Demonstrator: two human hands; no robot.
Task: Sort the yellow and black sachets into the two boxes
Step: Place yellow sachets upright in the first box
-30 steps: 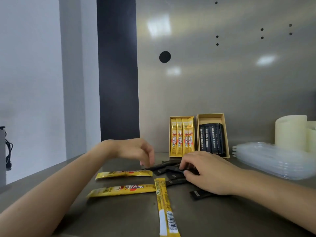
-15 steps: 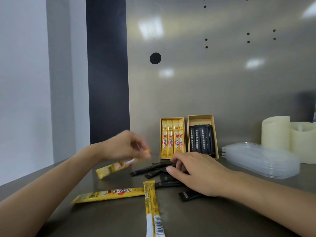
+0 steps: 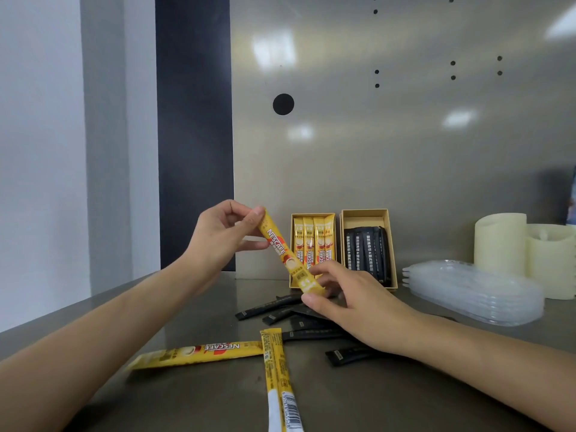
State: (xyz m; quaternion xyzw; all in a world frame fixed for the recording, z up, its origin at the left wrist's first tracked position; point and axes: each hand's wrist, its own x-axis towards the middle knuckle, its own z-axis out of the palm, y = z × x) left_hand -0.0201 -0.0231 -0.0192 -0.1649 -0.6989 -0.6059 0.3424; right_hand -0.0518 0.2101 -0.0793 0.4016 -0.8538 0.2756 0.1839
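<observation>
Left hand [image 3: 218,241] and right hand [image 3: 355,304] are pinching one yellow sachet [image 3: 280,247]. Two yellows [image 3: 199,353] are lying lower centre; two boxes [image 3: 313,215], two candles [image 3: 498,241] standing right of centre.

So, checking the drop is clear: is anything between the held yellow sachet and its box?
Nothing visible. The sachet, held by the left hand at its top and the right hand at its bottom, is right before the yellow box, which already holds four sachets.
</observation>
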